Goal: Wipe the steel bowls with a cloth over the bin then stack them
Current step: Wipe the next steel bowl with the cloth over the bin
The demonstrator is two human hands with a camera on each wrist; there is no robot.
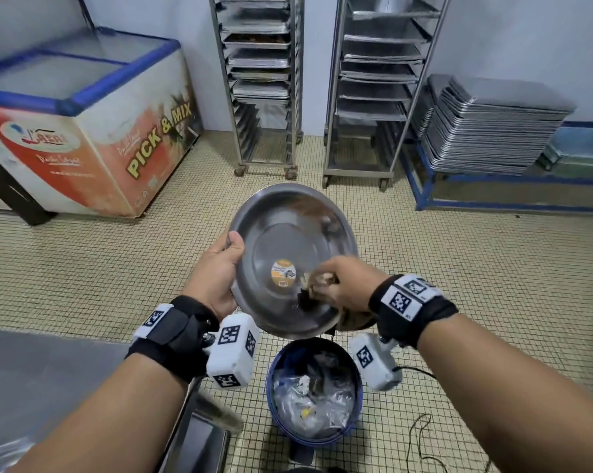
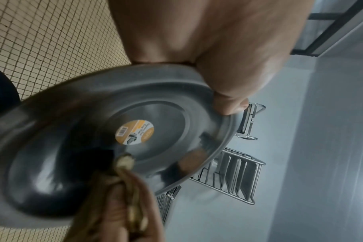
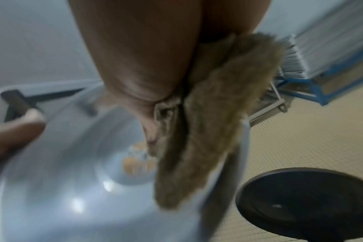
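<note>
We hold the steel bowl (image 1: 290, 257) tilted above the bin (image 1: 313, 390), left hand (image 1: 216, 271) gripping its left rim; right hand (image 1: 348, 285) fingers bunch the cloth (image 3: 201, 134) against its lower inside, beside the sticker (image 1: 283, 273)

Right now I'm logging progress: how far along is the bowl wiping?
In hand: left hand holds one steel bowl over the bin while right hand rubs a cloth inside. No stacked bowls are in view; stacking remains.
</note>
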